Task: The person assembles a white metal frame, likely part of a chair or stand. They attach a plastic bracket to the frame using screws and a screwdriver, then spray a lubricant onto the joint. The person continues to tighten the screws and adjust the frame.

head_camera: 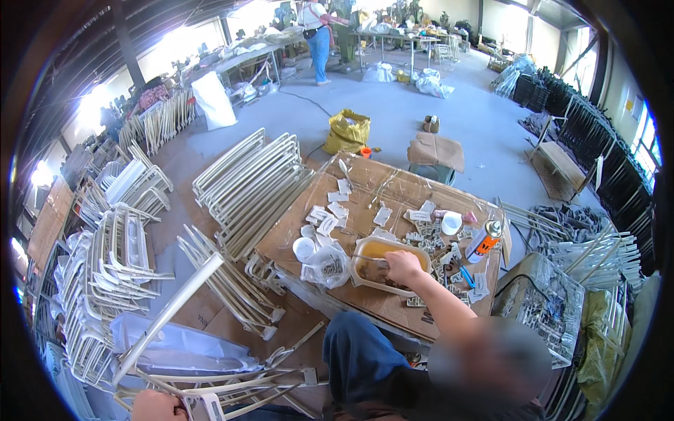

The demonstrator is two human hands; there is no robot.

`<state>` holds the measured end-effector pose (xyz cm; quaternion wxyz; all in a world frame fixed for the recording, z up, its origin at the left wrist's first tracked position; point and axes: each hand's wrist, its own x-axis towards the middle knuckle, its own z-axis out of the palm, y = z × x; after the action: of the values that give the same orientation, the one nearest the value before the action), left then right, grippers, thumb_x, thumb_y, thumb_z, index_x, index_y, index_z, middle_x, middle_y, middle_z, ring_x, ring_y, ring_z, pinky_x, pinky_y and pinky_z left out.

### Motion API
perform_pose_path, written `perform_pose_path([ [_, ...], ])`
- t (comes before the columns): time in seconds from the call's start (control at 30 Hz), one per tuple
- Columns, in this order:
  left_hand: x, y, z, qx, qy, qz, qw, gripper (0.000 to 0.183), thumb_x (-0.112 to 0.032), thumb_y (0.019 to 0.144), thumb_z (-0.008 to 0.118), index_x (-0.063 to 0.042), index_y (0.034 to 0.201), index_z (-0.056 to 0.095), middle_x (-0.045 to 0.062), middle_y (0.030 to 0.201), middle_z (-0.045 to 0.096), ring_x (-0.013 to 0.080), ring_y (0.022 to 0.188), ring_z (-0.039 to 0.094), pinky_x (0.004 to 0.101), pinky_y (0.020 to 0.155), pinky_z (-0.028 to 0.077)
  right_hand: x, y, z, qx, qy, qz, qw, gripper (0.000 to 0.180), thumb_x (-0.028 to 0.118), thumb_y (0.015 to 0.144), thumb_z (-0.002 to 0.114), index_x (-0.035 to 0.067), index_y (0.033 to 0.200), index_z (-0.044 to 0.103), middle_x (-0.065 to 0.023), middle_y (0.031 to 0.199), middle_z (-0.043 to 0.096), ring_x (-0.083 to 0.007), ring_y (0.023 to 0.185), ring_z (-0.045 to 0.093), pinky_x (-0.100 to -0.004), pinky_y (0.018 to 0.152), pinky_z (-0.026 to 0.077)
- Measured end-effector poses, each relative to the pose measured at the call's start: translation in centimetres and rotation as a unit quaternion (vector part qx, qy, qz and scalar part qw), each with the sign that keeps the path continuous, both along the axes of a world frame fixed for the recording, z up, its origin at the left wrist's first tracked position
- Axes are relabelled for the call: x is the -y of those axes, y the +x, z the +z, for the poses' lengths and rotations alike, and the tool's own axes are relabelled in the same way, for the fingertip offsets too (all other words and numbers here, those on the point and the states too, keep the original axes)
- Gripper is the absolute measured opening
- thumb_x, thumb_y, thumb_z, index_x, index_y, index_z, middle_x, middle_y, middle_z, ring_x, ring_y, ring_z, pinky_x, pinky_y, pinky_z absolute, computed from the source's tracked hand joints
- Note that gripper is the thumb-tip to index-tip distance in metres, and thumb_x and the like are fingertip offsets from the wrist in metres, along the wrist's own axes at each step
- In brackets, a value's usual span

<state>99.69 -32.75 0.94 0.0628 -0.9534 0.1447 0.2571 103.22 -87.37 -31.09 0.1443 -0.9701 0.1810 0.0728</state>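
At the lower left edge my left hand point(158, 405) is closed around a cream-painted metal tube frame point(210, 384), beside a flat bracket with holes. One long tube point(168, 316) of it rises up and to the right. My right hand point(403, 267) reaches into a pale plastic tub point(362, 279) holding yellowish liquid and small brown pieces. A thin metal tool point(368, 258) lies across the tub's left side and meets my fingers. My fingertips are hidden, so whether they grip it is unclear. Several grey slotted metal pieces point(418, 231) lie around the tub.
The cardboard-topped table point(295, 231) bears a spray can point(483, 242), white cups point(452, 223), a clear plastic bag point(329, 266) and paper labels point(383, 214). Stacked metal frames point(253, 184) stand left. A yellow sack point(347, 129) and a stool point(434, 150) are beyond. Another person point(318, 42) stands far back.
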Motion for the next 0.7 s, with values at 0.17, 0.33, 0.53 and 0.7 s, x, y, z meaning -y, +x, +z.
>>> perform_pose_path([
  [0.17, -2.6, -1.5, -1.0, 0.158, -0.154, -0.030, 0.975, 0.022, -0.014, 0.084, 0.057, 0.001, 0.087, 0.073, 0.025, 0.080, 0.069, 0.0429, 0.079, 0.068, 0.0508, 0.075, 0.053, 1.0, -2.1, 3.4, -0.009, 0.012, -0.080, 0.997, 0.029, 0.017, 0.081, 0.067, 0.006, 0.107, 0.074, -0.0194, 0.111, 0.075, -0.0371, 0.105, 0.072, -0.0453, 0.091, 0.059],
  [0.33, -5.5, -0.3, -3.0, 0.010, -0.296, 0.009, 0.955, 0.015, -0.005, 0.086, 0.061, 0.003, 0.092, 0.072, 0.014, 0.079, 0.069, 0.0221, 0.073, 0.068, 0.0359, 0.067, 0.053, 1.6, -2.2, 5.1, 0.079, 0.003, -0.085, 0.993, 0.025, 0.021, 0.079, 0.066, 0.010, 0.099, 0.078, -0.0193, 0.100, 0.076, -0.0372, 0.100, 0.073, -0.0466, 0.089, 0.058],
  [0.53, -5.8, -1.1, -3.5, 0.046, -0.434, 0.150, 0.887, 0.019, -0.002, 0.083, 0.059, 0.006, 0.087, 0.076, 0.009, 0.070, 0.071, 0.0099, 0.058, 0.064, 0.0246, 0.054, 0.048, -2.3, -0.5, 9.7, 0.036, -0.004, -0.050, 0.998, 0.039, 0.026, 0.075, 0.070, 0.007, 0.109, 0.077, -0.0192, 0.103, 0.076, -0.0364, 0.102, 0.072, -0.0471, 0.091, 0.058],
  [0.7, -5.7, 2.5, -4.7, 0.007, -0.411, 0.001, 0.912, 0.023, -0.022, 0.095, 0.067, -0.001, 0.097, 0.077, 0.007, 0.076, 0.071, 0.0147, 0.069, 0.065, 0.0329, 0.062, 0.051, 1.7, 0.3, 0.1, 0.035, -0.119, 0.041, 0.991, 0.024, 0.027, 0.079, 0.072, 0.004, 0.082, 0.076, -0.0183, 0.082, 0.073, -0.0383, 0.076, 0.072, -0.0488, 0.069, 0.057],
])
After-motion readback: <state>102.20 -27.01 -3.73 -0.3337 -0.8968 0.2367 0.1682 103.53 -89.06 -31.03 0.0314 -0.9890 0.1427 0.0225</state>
